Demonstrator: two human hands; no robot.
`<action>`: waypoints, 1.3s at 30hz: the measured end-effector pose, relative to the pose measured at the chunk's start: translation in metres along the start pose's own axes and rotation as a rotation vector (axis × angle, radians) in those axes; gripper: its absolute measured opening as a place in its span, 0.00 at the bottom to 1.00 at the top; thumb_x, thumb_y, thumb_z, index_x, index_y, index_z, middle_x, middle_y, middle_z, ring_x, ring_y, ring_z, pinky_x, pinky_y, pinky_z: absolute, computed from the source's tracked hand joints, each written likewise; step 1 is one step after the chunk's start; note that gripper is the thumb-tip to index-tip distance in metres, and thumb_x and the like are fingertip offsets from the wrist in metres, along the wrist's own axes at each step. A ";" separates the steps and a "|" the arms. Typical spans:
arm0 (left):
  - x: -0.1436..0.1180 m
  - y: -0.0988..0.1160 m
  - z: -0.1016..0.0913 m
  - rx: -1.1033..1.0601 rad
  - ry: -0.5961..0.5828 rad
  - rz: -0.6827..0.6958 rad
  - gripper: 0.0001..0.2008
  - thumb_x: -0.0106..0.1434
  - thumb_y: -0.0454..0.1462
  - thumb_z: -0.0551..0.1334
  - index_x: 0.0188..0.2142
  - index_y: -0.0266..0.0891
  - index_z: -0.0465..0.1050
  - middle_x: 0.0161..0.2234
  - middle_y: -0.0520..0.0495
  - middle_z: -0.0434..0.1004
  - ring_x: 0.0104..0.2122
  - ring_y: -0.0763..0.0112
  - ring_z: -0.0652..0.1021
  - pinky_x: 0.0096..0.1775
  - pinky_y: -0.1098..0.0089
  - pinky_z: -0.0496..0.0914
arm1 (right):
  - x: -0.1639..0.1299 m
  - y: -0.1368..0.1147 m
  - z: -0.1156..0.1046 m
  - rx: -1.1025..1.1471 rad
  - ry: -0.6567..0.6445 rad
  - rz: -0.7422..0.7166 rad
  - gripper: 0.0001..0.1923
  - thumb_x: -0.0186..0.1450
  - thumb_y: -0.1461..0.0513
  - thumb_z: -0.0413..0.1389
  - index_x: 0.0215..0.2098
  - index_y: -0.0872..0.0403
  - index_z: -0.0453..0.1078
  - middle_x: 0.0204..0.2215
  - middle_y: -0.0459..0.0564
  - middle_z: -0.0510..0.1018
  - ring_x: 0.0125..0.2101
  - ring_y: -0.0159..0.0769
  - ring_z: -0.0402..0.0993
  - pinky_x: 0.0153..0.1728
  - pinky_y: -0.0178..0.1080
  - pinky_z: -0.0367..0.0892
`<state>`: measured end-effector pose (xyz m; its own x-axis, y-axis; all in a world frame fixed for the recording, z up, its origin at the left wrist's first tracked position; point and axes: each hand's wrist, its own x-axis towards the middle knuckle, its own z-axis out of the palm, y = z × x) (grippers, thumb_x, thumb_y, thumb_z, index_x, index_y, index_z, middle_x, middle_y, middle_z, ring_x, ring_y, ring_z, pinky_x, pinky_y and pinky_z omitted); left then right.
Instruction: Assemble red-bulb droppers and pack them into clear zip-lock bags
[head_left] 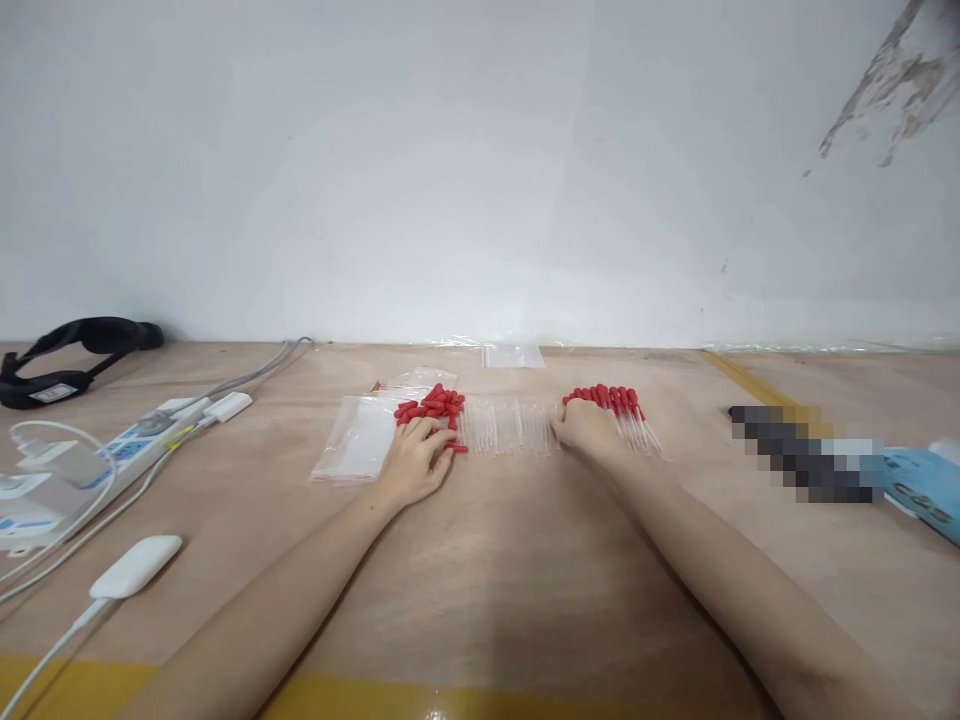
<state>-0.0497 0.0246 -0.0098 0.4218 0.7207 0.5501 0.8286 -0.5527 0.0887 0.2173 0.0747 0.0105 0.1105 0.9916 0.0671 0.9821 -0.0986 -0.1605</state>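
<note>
Far left, a black strap (pixel 71 355) and a white power strip (pixel 112 450) sit clear of the work. Now the clear zip bags (pixel 358 440), stacked flat just beside the left hand (pixel 416 462), handy for reaching. That hand lies palm down, fingers loosely spread on a heap of red-bulbed droppers (pixel 433 405). Clear glass stems (pixel 504 428) line up between the hands. The right hand (pixel 586 428) curls against a second row of droppers (pixel 619 408), fanned side by side; its grip I cannot tell.

I can't read any text; blue packet (pixel 926 488) at 3 o'clock has dark print, too blurred to make out.
</note>
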 end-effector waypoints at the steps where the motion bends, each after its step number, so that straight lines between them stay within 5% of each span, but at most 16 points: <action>1: 0.001 0.001 0.001 -0.016 -0.013 0.013 0.10 0.59 0.36 0.55 0.40 0.42 0.71 0.37 0.46 0.68 0.39 0.64 0.68 0.42 0.62 0.62 | 0.003 -0.002 0.001 0.000 -0.010 0.008 0.12 0.57 0.61 0.48 0.32 0.58 0.70 0.30 0.58 0.75 0.33 0.44 0.72 0.36 0.43 0.58; 8: 0.003 0.006 0.005 -0.168 0.034 -0.004 0.06 0.61 0.36 0.54 0.34 0.38 0.69 0.36 0.46 0.68 0.39 0.65 0.68 0.42 0.63 0.64 | -0.002 -0.010 -0.002 -0.002 0.011 -0.017 0.11 0.59 0.65 0.46 0.32 0.61 0.70 0.31 0.62 0.74 0.34 0.46 0.71 0.39 0.47 0.55; 13: -0.003 0.028 0.007 -0.420 0.010 -0.134 0.06 0.60 0.37 0.55 0.36 0.37 0.65 0.32 0.48 0.70 0.33 0.69 0.71 0.36 0.68 0.67 | -0.041 0.000 0.002 0.346 0.212 -0.411 0.13 0.64 0.60 0.42 0.37 0.57 0.64 0.30 0.54 0.74 0.31 0.38 0.69 0.33 0.39 0.60; 20: -0.006 0.058 0.015 -0.751 -0.187 -0.229 0.11 0.61 0.38 0.54 0.43 0.38 0.67 0.36 0.47 0.74 0.34 0.70 0.74 0.36 0.70 0.68 | -0.092 0.011 0.018 0.602 0.235 -0.739 0.11 0.64 0.62 0.45 0.42 0.52 0.67 0.31 0.48 0.74 0.31 0.32 0.69 0.34 0.35 0.63; 31: -0.006 0.059 0.019 -0.779 -0.163 -0.250 0.10 0.61 0.40 0.55 0.36 0.36 0.71 0.30 0.49 0.75 0.29 0.71 0.73 0.31 0.72 0.67 | -0.093 0.004 0.028 0.530 0.272 -0.826 0.11 0.63 0.60 0.47 0.38 0.53 0.69 0.27 0.48 0.74 0.28 0.32 0.68 0.34 0.37 0.60; 39: -0.010 0.063 0.012 -0.756 -0.220 -0.165 0.09 0.61 0.39 0.55 0.35 0.38 0.72 0.31 0.50 0.75 0.31 0.71 0.73 0.34 0.72 0.67 | -0.088 0.013 0.018 0.439 0.164 -0.907 0.12 0.64 0.61 0.47 0.40 0.47 0.71 0.30 0.46 0.76 0.26 0.29 0.67 0.36 0.39 0.53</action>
<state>0.0025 -0.0128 -0.0195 0.4438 0.8402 0.3115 0.4467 -0.5088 0.7359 0.2180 -0.0122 -0.0157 -0.5949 0.6507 0.4719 0.5672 0.7558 -0.3272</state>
